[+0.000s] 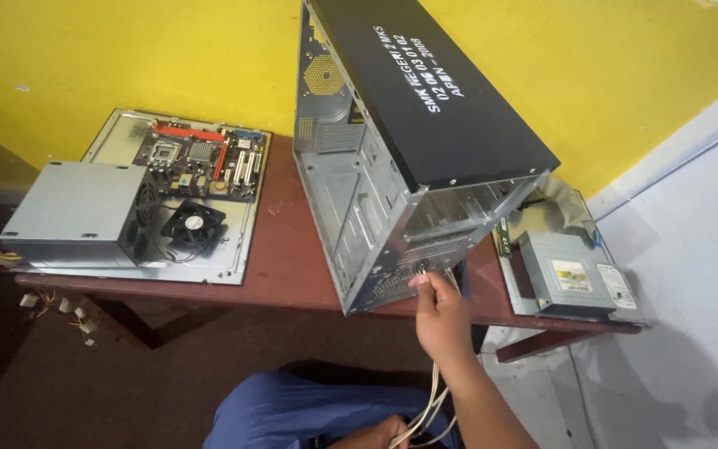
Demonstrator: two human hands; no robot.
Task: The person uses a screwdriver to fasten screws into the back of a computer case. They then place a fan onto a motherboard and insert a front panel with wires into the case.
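Right hand (440,314) is pinching thin pale cables (434,403) at the open front of the stripped computer case (392,175), tilted up mid-bench; left hand (380,434) grips the same cables low down. Already out: motherboard (201,160), power supply (72,214) and fan (193,227) on the left end, optical drive (571,274) with a pale label at the right edge. White lettering on the black lid.
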